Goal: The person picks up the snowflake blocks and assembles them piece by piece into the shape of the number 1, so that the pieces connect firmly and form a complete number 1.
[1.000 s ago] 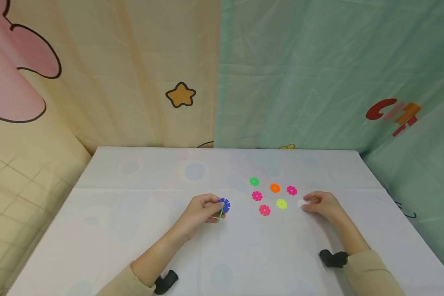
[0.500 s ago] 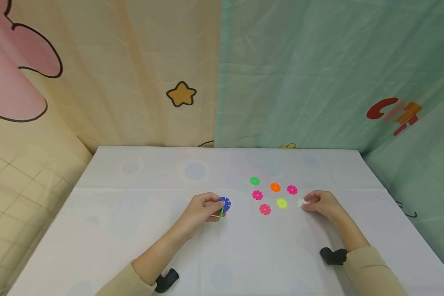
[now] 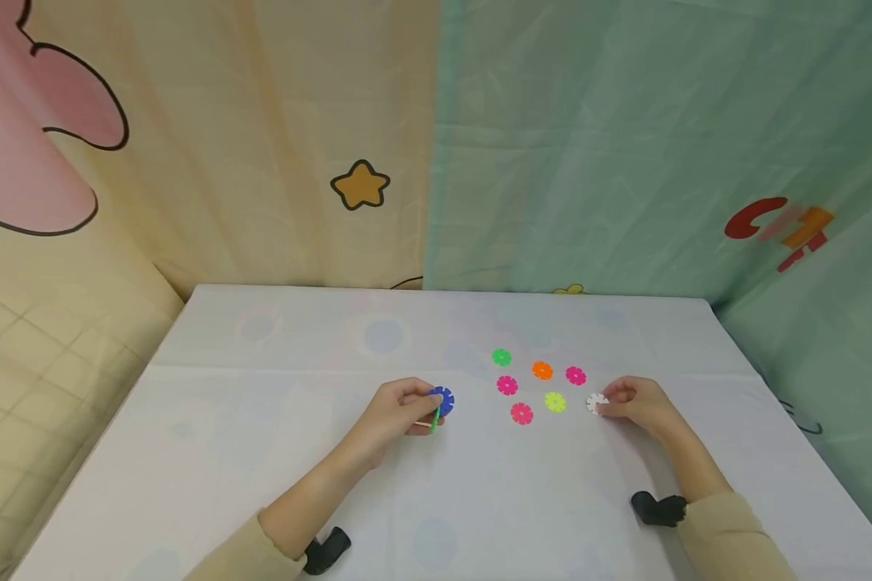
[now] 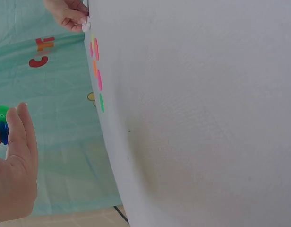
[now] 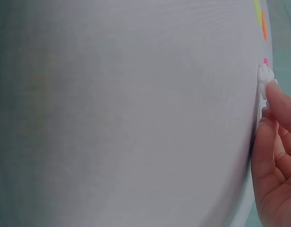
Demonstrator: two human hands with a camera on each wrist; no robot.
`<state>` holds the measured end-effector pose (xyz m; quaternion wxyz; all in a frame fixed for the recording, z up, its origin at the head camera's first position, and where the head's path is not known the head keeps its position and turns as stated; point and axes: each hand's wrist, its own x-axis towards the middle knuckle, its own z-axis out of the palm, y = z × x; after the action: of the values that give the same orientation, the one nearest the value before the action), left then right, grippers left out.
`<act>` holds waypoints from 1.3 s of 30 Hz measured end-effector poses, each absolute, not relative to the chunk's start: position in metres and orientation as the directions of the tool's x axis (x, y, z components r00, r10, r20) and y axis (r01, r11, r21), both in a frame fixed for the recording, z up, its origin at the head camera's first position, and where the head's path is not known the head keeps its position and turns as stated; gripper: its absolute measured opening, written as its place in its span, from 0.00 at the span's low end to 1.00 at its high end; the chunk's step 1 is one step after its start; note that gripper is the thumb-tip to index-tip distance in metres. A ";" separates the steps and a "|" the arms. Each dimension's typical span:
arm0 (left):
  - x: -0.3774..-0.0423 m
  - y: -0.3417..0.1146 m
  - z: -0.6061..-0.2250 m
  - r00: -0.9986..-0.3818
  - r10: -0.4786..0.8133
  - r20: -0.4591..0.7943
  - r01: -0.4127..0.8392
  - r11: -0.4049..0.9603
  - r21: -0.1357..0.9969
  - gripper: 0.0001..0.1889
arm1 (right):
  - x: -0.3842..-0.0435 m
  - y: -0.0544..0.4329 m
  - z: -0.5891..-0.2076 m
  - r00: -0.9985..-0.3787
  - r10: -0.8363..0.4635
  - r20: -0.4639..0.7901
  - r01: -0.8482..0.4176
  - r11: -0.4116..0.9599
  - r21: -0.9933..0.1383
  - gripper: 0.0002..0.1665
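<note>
My left hand (image 3: 401, 411) pinches a blue notched disc (image 3: 446, 401) joined to a green disc (image 3: 435, 419), which stands edge-on to the head view. A thin white edge shows by the same fingers. In the left wrist view the green disc (image 4: 0, 113) sits against the blue disc (image 4: 4, 133) between thumb and fingers. At the right my right hand (image 3: 641, 403) pinches a white notched disc (image 3: 596, 403) between thumb and fingertips, tilted up close over the table. The right wrist view shows this white disc (image 5: 265, 78) at the thumb tip.
Several flat notched discs lie between the hands: a green disc (image 3: 501, 357), an orange disc (image 3: 542, 370), a yellow disc (image 3: 555, 402), and pink ones such as the pink disc (image 3: 521, 414). The white-covered table (image 3: 262, 452) ends at curtains (image 3: 589, 161) behind.
My right hand has tilted the white disc up, so more of its face shows. The left hand keeps its grip and place; the head view shifts slightly.
</note>
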<state>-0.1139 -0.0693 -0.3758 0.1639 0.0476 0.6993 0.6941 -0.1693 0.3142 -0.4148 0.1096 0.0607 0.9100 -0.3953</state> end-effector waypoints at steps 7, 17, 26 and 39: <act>-0.113 -0.068 -0.378 -0.940 0.290 -0.179 -0.176 0.035 0.984 0.11 | -0.165 0.318 -0.417 -0.957 0.003 -0.289 0.215 0.675 -0.705 0.25; -0.115 -0.067 -0.375 -0.941 0.294 -0.167 -0.159 0.049 0.986 0.11 | -0.166 0.312 -0.408 -0.944 -0.014 -0.330 0.240 0.659 -0.713 0.24; -0.116 -0.065 -0.376 -0.937 0.300 -0.179 -0.171 0.053 0.984 0.11 | -0.171 0.294 -0.398 -0.952 -0.094 -0.291 0.200 0.526 -0.827 0.25; -0.114 -0.066 -0.377 -0.937 0.305 -0.171 -0.167 0.039 0.985 0.11 | -0.169 0.251 -0.388 -0.940 -0.242 -0.240 0.118 0.429 -0.895 0.23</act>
<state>-0.1138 -0.0655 -0.3768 0.1708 0.0495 0.7001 0.6915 -0.1692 0.2506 -0.3879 0.1688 -0.0372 0.8283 -0.5330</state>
